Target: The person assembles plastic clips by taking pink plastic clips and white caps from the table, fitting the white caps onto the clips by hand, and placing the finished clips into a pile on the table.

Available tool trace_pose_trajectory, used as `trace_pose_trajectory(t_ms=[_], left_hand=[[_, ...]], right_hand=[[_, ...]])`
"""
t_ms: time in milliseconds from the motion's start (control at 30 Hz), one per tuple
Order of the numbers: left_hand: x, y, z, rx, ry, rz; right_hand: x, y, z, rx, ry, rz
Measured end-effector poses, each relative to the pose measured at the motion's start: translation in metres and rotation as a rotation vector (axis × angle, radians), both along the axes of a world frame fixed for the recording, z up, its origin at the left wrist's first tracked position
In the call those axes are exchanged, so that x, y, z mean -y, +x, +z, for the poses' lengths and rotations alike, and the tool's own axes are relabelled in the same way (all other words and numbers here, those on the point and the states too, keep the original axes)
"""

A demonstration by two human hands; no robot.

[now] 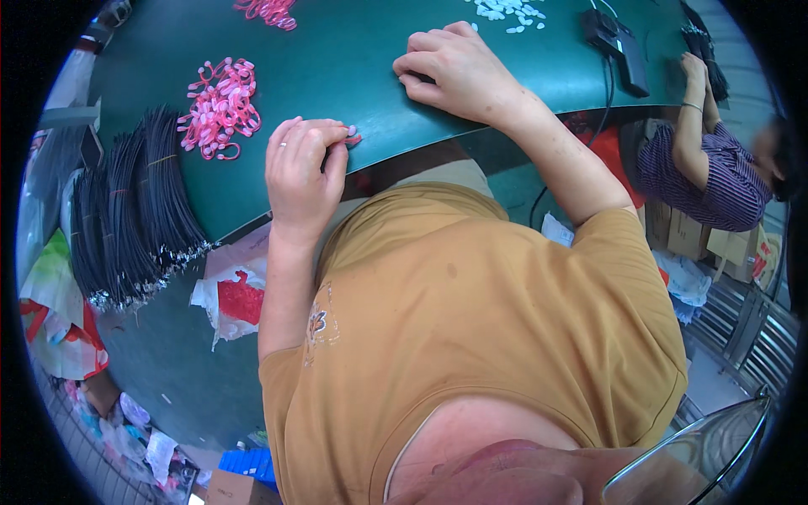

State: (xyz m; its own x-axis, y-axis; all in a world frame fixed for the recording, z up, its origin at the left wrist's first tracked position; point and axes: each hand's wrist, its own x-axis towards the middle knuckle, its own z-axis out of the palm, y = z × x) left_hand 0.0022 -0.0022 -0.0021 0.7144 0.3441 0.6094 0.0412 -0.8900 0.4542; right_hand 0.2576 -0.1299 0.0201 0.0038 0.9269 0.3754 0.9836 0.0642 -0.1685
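Observation:
My left hand (pixel 305 172), with a ring on one finger, is closed at the near edge of the green table. Thumb and forefinger pinch a small pink loop with a pale tab (pixel 353 137). Farther right, my right hand (pixel 459 74) rests over the tabletop with its fingers curled together; whatever they hold, if anything, is hidden. A pile of similar pink loops (pixel 220 108) lies left of my left hand. Small white pieces (pixel 509 12) are scattered beyond my right hand.
Bundles of black cables (pixel 135 202) hang over the table's left end. A second pink-red pile (pixel 268 11) sits at the far edge. To the right are a black device (pixel 621 52) with a cord and a co-worker in a striped shirt (pixel 711 172), hands at more black cables (pixel 703 50).

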Motion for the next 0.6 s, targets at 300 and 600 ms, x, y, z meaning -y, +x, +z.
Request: trace_pose_trajectory(t_ms=[300, 600], left_hand=[[-0.001, 0.002, -0.002, 0.026, -0.014, -0.010], [-0.002, -0.001, -0.003, 0.021, 0.003, -0.022]], right_hand=[[-0.001, -0.030, 0.012, -0.132, 0.044, 0.204], [-0.010, -0.050, 0.013, -0.157, -0.053, 0.312]])
